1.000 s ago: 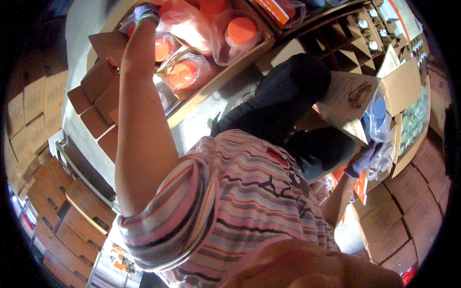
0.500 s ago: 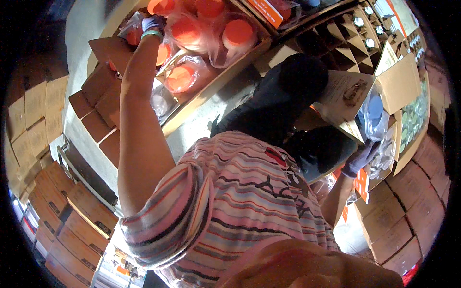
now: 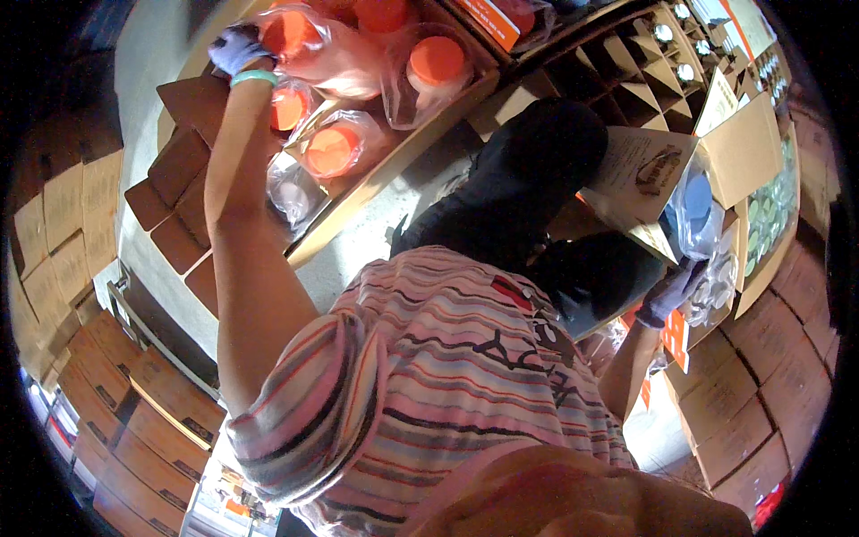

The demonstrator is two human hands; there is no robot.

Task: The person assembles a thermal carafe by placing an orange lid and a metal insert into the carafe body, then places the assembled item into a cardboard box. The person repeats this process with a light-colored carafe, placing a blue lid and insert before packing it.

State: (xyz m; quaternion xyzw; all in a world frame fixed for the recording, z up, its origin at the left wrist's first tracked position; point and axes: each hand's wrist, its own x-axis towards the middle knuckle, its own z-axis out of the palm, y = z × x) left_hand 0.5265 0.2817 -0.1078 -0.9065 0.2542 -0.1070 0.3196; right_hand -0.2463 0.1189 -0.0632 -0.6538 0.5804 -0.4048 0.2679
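Note:
My left hand (image 3: 237, 50), in a pale purple glove with dark fingertips, is closed at the orange cap end of a plastic-wrapped bottle (image 3: 344, 64). This bottle leans over, its cap toward my hand. Around it in a carton stand more wrapped orange-capped containers, among them one nearer me (image 3: 331, 150) and one to the right (image 3: 436, 61). At the right, my gloved right hand (image 3: 664, 300) is beside a bagged blue-topped container (image 3: 693, 208) and some clear wrapped items (image 3: 713, 294). Its fingers are partly hidden, so its grip is unclear.
An open divided carton (image 3: 626, 80) stands at the upper right, near a box with raised flaps (image 3: 743, 148). Brown cardboard dividers (image 3: 170, 192) lie beside my left forearm. Cartons are stacked at left (image 3: 67, 224) and right (image 3: 743, 385). My dark-clothed knees lie between the boxes.
My left hand has moved left and slightly nearer. The orange-capped bottle beside it has tipped, its cap swinging left with the hand. My right hand has hardly moved.

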